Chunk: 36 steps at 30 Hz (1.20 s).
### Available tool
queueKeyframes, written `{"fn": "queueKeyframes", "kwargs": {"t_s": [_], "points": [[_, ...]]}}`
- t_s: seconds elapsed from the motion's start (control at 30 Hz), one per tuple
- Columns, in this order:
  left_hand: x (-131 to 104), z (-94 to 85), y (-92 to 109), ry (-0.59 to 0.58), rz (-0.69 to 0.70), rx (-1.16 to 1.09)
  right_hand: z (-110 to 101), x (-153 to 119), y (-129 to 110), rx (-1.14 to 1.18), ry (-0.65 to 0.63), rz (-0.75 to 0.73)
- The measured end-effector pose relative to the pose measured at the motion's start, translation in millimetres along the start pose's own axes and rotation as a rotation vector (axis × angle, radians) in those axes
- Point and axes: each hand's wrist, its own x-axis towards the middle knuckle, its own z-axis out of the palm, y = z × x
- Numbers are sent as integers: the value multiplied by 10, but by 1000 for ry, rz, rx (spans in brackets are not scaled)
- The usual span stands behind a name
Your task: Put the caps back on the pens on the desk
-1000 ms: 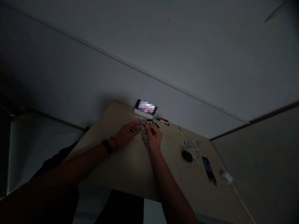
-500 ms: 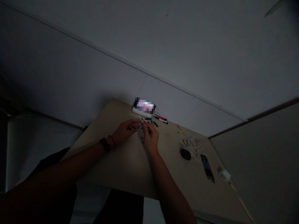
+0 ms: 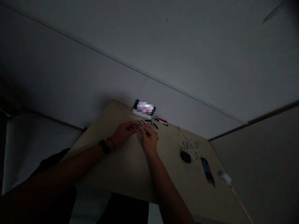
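My left hand (image 3: 125, 132), with a dark watch and a red band at its wrist, is closed around a thin white pen-like piece (image 3: 140, 127). The fingers of my right hand (image 3: 149, 137) pinch at its right end, so both hands meet over the table. Dim light and my fingers hide most of the piece. Just beyond my fingertips lie several loose pens and pen parts, among them a blue one (image 3: 151, 122), a black one (image 3: 155, 126) and a white one with a dark end (image 3: 163, 123).
A phone (image 3: 145, 107) with a lit screen leans on a white stand (image 3: 141, 114) by the wall. Right on the table (image 3: 121, 168) lie a coiled white cable (image 3: 192, 146), a black mouse (image 3: 185, 156) and a dark pack of pens (image 3: 207, 171). A white plug (image 3: 226, 178) is near the right edge.
My two hands have drawn closer together and the right fingers have shifted slightly left. The blue part that showed at my left fingertips is hidden now. The view has tilted slightly.
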Motion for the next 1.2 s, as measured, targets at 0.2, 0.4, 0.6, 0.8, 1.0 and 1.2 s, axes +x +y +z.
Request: {"fn": "queueKeyframes", "kwargs": {"t_s": [0.2, 0.4, 0.6, 0.8, 1.0, 1.2], "points": [[9, -17, -52, 84, -39, 50, 43, -9, 15, 107, 55, 134], [63, -49, -97, 210, -117, -45, -14, 55, 80, 142, 186, 210], [129, -99, -164, 323, -201, -171, -160, 161, 215, 251, 368, 320], [129, -112, -154, 336, -272, -222, -298, 237, 289, 335, 525, 431], [153, -100, -218, 316, -283, -252, -330, 262, 270, 404, 561, 464], [161, -105, -236, 304, -287, -223, -383, 281, 245, 363, 581, 447]]}}
